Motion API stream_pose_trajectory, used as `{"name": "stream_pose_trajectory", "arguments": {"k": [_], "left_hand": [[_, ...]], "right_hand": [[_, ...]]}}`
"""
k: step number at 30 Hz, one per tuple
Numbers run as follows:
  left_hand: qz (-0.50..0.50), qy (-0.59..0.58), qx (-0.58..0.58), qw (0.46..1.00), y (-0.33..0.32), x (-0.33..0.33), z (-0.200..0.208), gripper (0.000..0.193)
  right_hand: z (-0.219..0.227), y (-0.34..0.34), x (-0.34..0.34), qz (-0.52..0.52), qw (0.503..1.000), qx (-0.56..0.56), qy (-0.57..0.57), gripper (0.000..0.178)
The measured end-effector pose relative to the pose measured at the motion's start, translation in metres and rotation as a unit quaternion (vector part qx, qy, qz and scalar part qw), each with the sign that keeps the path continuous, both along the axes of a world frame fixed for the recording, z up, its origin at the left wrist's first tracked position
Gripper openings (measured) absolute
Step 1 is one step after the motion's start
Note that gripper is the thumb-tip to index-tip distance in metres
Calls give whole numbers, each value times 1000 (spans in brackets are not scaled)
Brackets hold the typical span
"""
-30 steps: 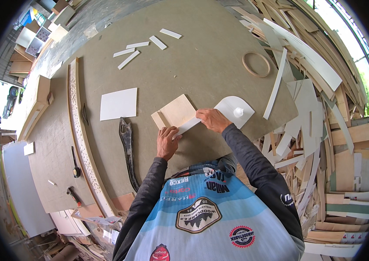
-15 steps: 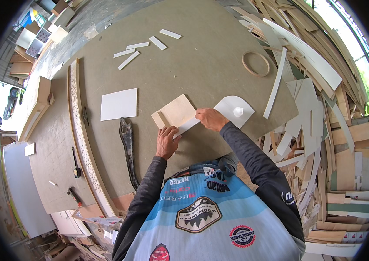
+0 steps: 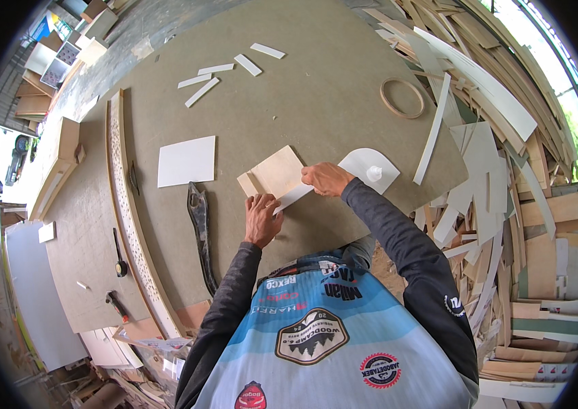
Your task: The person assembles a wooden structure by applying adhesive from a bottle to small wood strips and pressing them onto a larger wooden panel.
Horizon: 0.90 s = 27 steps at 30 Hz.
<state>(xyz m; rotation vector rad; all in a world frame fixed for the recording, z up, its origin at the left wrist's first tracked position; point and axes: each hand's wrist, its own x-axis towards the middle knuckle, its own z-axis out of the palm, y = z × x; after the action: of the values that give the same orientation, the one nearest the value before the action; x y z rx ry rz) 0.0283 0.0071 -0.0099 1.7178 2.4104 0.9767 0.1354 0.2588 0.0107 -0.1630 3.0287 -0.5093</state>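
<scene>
In front of me on the table, a pale wooden board (image 3: 276, 169) lies at an angle, with a narrow wooden strip (image 3: 251, 184) along its left edge. A white strip (image 3: 293, 197) runs along the board's near edge. The fingers of my left hand (image 3: 262, 219) grip the strip's left end at the board's near corner. Farther right, my right hand (image 3: 327, 179) has its fingers closed on the other end of the same strip. Just beyond the right hand lies a white panel with a rounded end (image 3: 364, 163), bearing a small white lump (image 3: 375, 173).
A white rectangular panel (image 3: 186, 162) and a black curved tool (image 3: 200, 225) lie to the left, beside a long slatted frame (image 3: 122, 184). Several white strips (image 3: 248, 65) sit at the far side. A wooden ring (image 3: 402, 97) and heaped offcuts (image 3: 486, 191) are to the right.
My right hand has shifted slightly left and toward the board along the white strip. The left hand has risen a little, staying at the strip's left end.
</scene>
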Motion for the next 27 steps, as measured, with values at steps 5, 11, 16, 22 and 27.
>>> {"name": "stream_pose_trajectory", "arguments": {"k": [5,11,16,22,27], "left_hand": [[-23,-30,-60,997,4,-6,5,24],[-56,-15,-97,994,3,-14,5,27],[-53,-42,-116,991,1,-13,6,27],[-54,14,-110,992,-16,-14,10,38],[-66,23,-109,992,-22,-17,7,34]], "right_hand": [[0,2,-5,17,999,7,-28,12],[9,5,-8,49,998,12,-44,13],[3,6,-6,54,998,14,-32,5],[1,5,1,30,1000,-3,-9,5],[-1,3,3,18,1000,-12,-15,5]]}}
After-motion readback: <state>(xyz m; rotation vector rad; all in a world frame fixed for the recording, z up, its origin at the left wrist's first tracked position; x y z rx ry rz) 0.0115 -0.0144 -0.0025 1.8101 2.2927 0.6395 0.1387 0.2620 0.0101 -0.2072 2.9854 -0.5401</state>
